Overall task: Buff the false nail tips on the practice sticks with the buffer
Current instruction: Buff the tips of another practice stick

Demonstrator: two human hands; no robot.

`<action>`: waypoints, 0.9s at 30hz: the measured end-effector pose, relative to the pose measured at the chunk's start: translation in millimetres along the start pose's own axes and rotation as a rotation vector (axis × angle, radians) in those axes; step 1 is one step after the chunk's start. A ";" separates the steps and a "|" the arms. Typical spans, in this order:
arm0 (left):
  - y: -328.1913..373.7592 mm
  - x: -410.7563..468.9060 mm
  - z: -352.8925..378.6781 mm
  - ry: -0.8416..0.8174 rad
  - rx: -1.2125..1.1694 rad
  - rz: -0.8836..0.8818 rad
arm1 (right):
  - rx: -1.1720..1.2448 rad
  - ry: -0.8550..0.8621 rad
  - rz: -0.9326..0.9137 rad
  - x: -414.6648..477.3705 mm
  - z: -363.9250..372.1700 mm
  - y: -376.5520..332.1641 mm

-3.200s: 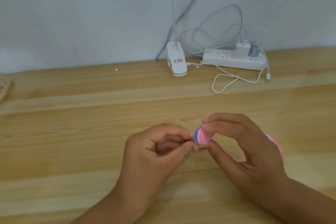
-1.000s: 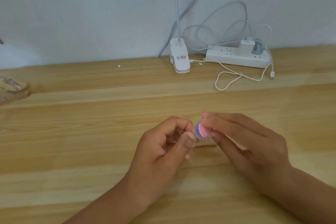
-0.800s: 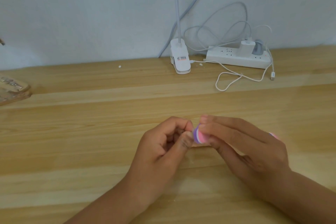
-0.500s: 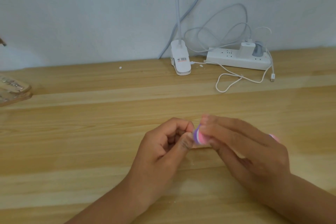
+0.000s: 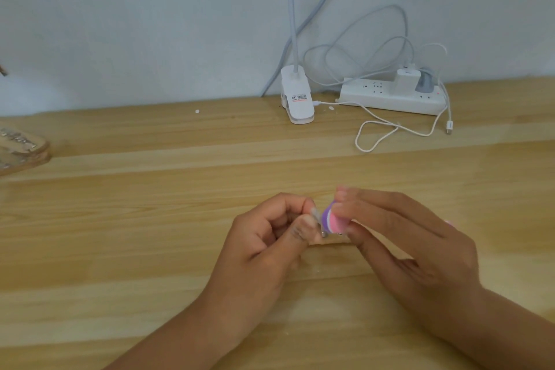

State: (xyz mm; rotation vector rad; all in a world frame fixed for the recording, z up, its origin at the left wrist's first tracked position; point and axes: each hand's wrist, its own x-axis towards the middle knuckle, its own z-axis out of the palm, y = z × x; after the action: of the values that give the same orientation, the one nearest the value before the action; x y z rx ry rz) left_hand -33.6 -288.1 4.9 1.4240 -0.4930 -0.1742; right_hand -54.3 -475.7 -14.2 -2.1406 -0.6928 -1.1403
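My left hand is curled over a practice stick, pinching it between thumb and forefinger; only a pale false nail tip shows above the thumb. My right hand pinches a pink, white and purple buffer between thumb and fingers. The buffer's rounded end lies against the nail tip. Both hands hover low over the wooden table, near its middle. Most of the stick and the buffer's far end are hidden by the hands.
A white clip lamp base stands at the back by the wall, and a white power strip with plugs and a looping white cable lies to its right. A wooden object sits at the left edge.
The buffer's end has shifted slightly back and forth against the nail tip in short strokes. Both hands stay in about the same place over the table.
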 end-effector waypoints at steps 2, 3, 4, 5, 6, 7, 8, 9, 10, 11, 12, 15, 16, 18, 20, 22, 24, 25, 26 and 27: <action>-0.7 0.1 -0.2 -0.001 -0.011 0.002 | 0.007 0.010 0.017 -0.4 -0.6 -1.4; -1.0 -0.2 -0.1 -0.002 -0.024 0.002 | 0.015 0.014 0.037 -0.1 -1.0 -1.2; -1.3 -0.4 0.0 -0.001 -0.038 -0.001 | 0.025 0.017 0.064 0.8 -1.5 -0.4; -1.7 -0.7 0.1 -0.004 -0.052 -0.004 | 0.034 0.021 0.092 1.6 -1.8 0.7; -1.9 -0.9 0.4 -0.010 -0.061 -0.010 | 0.043 0.024 0.112 2.2 -2.1 1.5; -2.3 -0.9 1.0 -0.020 -0.063 -0.014 | 0.053 0.026 0.120 2.3 -2.2 2.0; -2.6 -0.7 1.7 -0.032 -0.059 -0.015 | 0.065 0.026 0.117 2.0 -2.0 1.8; -3.1 -0.7 2.6 -0.043 -0.057 -0.015 | 0.080 0.026 0.102 1.6 -1.5 0.9; -3.7 -0.7 3.1 -0.052 -0.059 -0.017 | 0.092 0.023 0.076 1.3 -1.0 -0.5; -4.3 -0.8 3.3 -0.055 -0.063 -0.020 | 0.098 0.017 0.043 0.9 -0.2 -1.9; -5.0 -0.9 3.2 -0.055 -0.064 -0.022 | 0.094 0.006 0.006 0.5 0.8 -3.1; -4.7 -1.5 2.9 -0.053 -0.042 -0.017 | 0.049 -0.017 -0.057 -0.5 0.7 -0.7; -4.1 -1.3 2.9 -0.050 -0.037 -0.015 | 0.033 -0.014 -0.054 -0.6 -0.1 1.9; -3.7 -0.9 2.2 -0.038 -0.039 -0.026 | 0.021 -0.007 -0.035 -0.2 -1.7 5.2; -4.4 -1.1 1.2 -0.043 -0.040 -0.041 | 0.029 0.002 -0.041 0.1 -1.8 3.7; -4.5 -1.8 -0.2 -0.052 -0.033 -0.046 | 0.017 -0.002 -0.065 -0.7 -0.6 1.3; -3.7 -2.0 -1.4 -0.048 -0.024 -0.053 | -0.014 -0.017 -0.055 -1.4 -1.7 4.6; -3.1 -1.9 -1.5 -0.047 -0.022 -0.056 | -0.032 -0.010 -0.034 -1.0 -2.9 7.2; -2.7 -1.9 -1.3 -0.051 -0.023 -0.058 | -0.043 0.007 -0.013 -0.1 -4.2 9.0; -2.3 -1.9 -0.6 -0.058 -0.024 -0.060 | -0.036 0.024 -0.004 0.4 -4.9 9.0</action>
State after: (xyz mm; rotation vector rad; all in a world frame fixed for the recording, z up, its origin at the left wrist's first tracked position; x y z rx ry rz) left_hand -34.6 -287.2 2.3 1.4140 -0.4944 -0.2687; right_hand -50.6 -485.2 -14.1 -2.1527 -0.6704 -1.1875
